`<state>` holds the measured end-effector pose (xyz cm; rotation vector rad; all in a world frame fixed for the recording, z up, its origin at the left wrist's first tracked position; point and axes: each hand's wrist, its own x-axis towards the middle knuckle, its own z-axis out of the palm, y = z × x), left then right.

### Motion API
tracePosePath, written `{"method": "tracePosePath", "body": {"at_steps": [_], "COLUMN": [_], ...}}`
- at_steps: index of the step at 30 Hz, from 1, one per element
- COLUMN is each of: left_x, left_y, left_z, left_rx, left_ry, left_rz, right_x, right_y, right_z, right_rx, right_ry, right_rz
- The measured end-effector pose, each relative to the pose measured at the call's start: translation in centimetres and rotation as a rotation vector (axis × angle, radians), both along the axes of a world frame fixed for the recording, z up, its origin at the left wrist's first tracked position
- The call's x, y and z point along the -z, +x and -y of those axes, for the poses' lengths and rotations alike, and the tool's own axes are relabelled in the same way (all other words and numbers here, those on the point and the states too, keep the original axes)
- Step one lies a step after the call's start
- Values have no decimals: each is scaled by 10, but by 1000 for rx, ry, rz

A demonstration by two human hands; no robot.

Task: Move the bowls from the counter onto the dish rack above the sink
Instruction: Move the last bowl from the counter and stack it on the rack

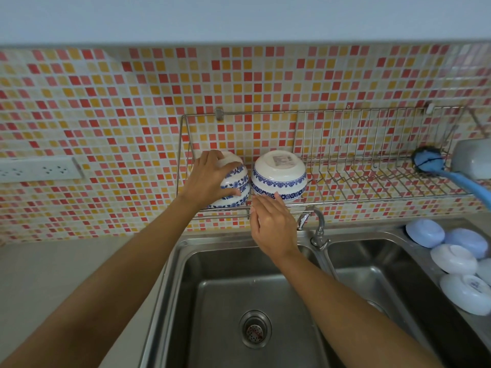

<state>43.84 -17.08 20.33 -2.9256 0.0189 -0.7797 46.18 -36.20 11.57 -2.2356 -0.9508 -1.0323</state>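
Observation:
A wire dish rack [358, 187] hangs on the tiled wall above the sink. Two white bowls with blue flower bands sit upside down at its left end. My left hand [210, 179] grips the left bowl [236, 181], which seems to be stacked on another one. The right bowl [279, 173] rests free on the rack. My right hand [273, 224] hovers just below and in front of it, fingers loosely apart, one fingertip near the bowl's rim. Several pale blue and white bowls [457, 258] lie upside down on the counter at the far right.
A double steel sink [225, 261] lies below, with a tap [318, 229] between the basins. A blue brush [435, 163] and a grey container [473, 160] occupy the rack's right end. A socket strip [39, 170] is on the wall at left.

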Motion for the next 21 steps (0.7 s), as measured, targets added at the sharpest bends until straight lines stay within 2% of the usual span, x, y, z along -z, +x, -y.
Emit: {"method": "tracePosePath", "body": {"at_steps": [3, 12, 18, 21], "left_x": [5, 12, 11, 10], "left_y": [-2, -9, -10, -11], "left_z": [3, 8, 11, 11], "left_rx": [21, -38, -39, -51], "left_ry": [50, -71, -11, -41], "left_rz": [12, 75, -22, -34], "right_x": [-1, -2, -11, -20], "right_y": [0, -2, -1, 12], "right_z": [0, 3, 5, 13], "right_rx": [-2, -10, -50, -95], "right_ry": [-1, -38, -81, -133], "right_rz": [7, -19, -52, -92]}}
